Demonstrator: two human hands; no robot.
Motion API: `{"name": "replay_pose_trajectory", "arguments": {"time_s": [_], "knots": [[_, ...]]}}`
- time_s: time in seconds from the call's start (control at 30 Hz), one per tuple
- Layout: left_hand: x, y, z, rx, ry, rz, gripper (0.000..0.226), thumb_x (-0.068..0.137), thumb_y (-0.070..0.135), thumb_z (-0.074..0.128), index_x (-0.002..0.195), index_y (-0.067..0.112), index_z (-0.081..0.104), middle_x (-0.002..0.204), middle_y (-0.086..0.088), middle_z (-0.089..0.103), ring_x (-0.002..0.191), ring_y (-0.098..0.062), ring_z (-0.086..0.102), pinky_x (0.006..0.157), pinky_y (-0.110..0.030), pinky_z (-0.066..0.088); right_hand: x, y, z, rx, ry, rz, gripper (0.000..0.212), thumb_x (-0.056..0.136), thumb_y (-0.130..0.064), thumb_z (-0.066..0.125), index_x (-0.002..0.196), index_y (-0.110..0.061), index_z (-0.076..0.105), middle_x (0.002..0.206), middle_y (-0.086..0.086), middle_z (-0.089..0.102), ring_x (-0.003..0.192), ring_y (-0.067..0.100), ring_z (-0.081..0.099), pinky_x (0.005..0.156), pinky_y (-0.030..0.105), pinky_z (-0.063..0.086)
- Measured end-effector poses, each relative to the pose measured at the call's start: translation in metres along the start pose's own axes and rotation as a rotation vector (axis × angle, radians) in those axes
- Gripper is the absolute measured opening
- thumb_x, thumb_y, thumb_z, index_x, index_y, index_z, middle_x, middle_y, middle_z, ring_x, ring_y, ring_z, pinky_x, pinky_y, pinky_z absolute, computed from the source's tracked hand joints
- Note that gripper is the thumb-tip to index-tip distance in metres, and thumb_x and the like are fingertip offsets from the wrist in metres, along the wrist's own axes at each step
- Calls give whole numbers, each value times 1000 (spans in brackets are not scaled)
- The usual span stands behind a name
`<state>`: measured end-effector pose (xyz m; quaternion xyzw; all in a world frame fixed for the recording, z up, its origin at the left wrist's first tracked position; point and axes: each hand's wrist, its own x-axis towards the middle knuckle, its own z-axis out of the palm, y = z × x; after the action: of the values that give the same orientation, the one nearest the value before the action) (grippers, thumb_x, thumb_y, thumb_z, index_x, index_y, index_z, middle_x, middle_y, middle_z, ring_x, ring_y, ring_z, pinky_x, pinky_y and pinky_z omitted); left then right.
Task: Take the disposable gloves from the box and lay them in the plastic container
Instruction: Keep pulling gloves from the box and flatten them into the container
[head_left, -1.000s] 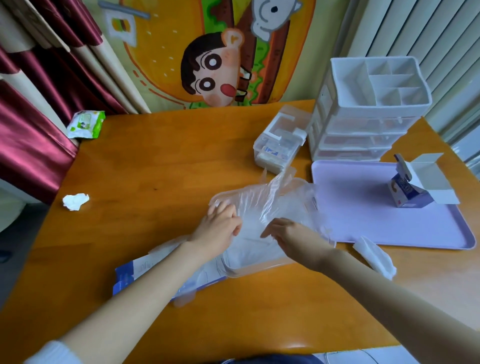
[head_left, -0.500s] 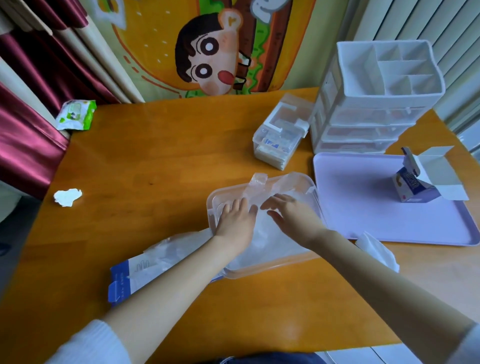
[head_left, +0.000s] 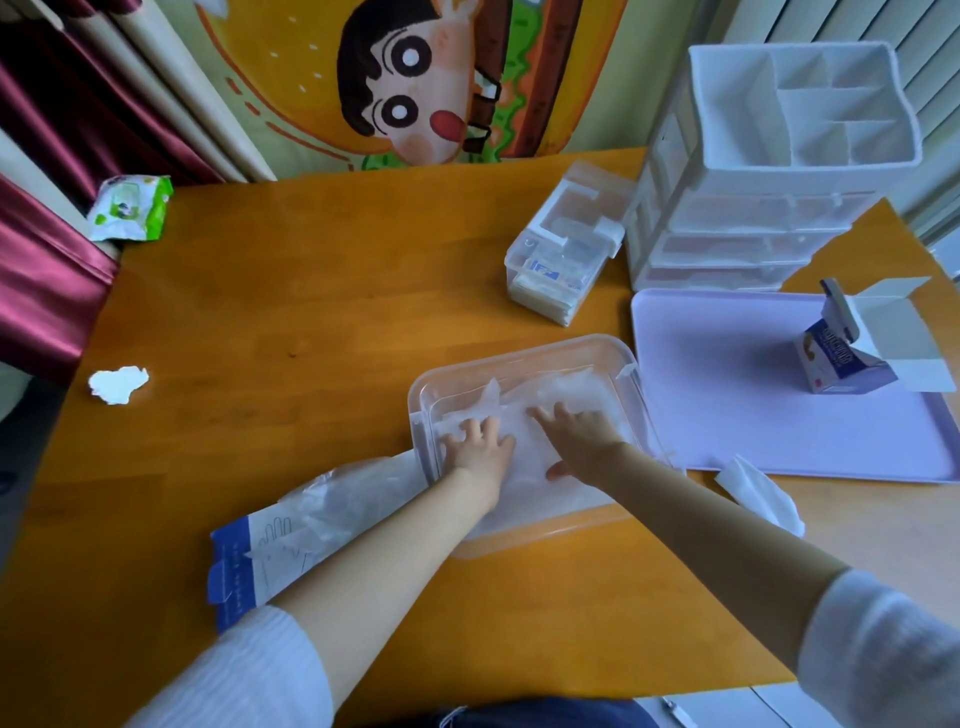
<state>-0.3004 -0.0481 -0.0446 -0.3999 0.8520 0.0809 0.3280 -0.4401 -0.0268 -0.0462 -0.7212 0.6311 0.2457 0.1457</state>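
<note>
A clear plastic container (head_left: 524, 358) sits on the wooden table in front of me. Thin translucent disposable gloves (head_left: 566, 387) lie flat inside it. My left hand (head_left: 480, 449) presses on the gloves at the container's left side with fingers spread straight. My right hand (head_left: 582, 439) presses flat on the gloves beside it, fingers pointing left and away. The flattened blue and white glove box (head_left: 249, 553) lies on the table to the left under my left forearm, with more clear gloves (head_left: 353, 499) spilling out of its end.
A lilac tray (head_left: 737, 405) lies right of the container with an open small carton (head_left: 852, 348) on it. A white drawer organiser (head_left: 779, 171) and a clear lidded box (head_left: 563, 254) stand behind. Crumpled tissue (head_left: 761, 493), a paper scrap (head_left: 118, 383) and a wipes pack (head_left: 130, 208) lie around.
The gloves that stood up loosely above the container have been pushed down flat inside it. Both hands moved forward into the container and opened flat on the gloves.
</note>
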Motion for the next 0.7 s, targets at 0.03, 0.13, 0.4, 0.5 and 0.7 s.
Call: {"name": "replay_pose_trajectory", "arguments": {"time_s": [0.03,0.13,0.4,0.5,0.7], "knots": [[1,1,1,22,-22,-9,78,80,16,72,141,15,24,141,-16,21,132,-38,23,100,-49,36,0,2,1,-20,-13,17,98,83,-51,63,151,-17,2,145,14,32,112,26,56,87,31,44],[3,4,6,78,-92,-15,90,79,25,74,145,17,14,146,-16,12,136,-40,17,102,-49,36,1,7,4,-39,-44,49,106,77,-54,68,151,-19,0,142,13,32,118,25,51,93,31,42],[0,3,3,93,-118,9,88,82,20,71,147,14,11,147,-17,11,136,-41,18,100,-47,39,-5,10,2,24,-69,57,100,80,-49,68,150,-19,4,142,11,34,125,26,45,98,34,42],[-12,-2,-7,21,-44,69,67,88,18,65,143,10,26,143,-17,23,131,-38,29,101,-46,37,-15,8,-4,111,-26,78,73,90,-25,61,147,-15,18,138,10,39,121,26,48,93,33,43],[-58,-27,-29,-240,518,159,43,91,4,52,133,10,43,141,-16,35,124,-35,41,98,-41,36,-43,-23,-17,407,292,-21,42,97,-15,49,138,-13,42,134,6,47,126,25,41,95,38,44]]}}
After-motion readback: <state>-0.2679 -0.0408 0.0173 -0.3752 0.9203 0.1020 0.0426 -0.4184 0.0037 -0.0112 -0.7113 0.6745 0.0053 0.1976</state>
